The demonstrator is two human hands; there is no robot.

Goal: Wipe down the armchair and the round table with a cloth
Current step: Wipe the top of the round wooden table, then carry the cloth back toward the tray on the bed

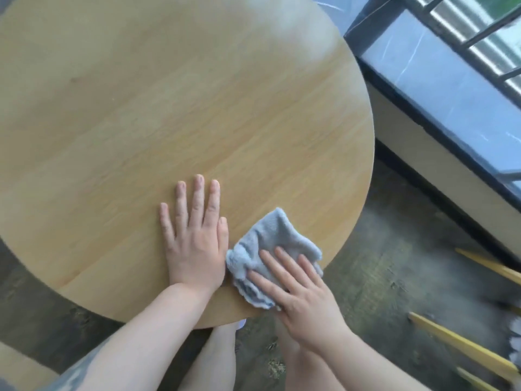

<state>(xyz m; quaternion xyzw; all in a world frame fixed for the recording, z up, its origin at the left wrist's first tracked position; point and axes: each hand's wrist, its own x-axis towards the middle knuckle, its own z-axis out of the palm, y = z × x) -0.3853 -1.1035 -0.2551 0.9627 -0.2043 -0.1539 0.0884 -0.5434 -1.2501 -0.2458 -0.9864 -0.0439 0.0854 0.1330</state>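
2 flat hands [194, 244] [303, 297], 1 cloth [270, 249], 1 round table [141, 108].

A sitting corner beside a window, probably in a home or a small café; which of the two cannot be told. A round wood-grain surface [169, 108] fills most of the view. Past its right edge runs a grey marble window sill [439, 88] with dark metal window bars [479, 32] above it. Below lies a mottled grey concrete floor [380, 263], with yellow wooden furniture legs [456, 342] near the lower right corner.
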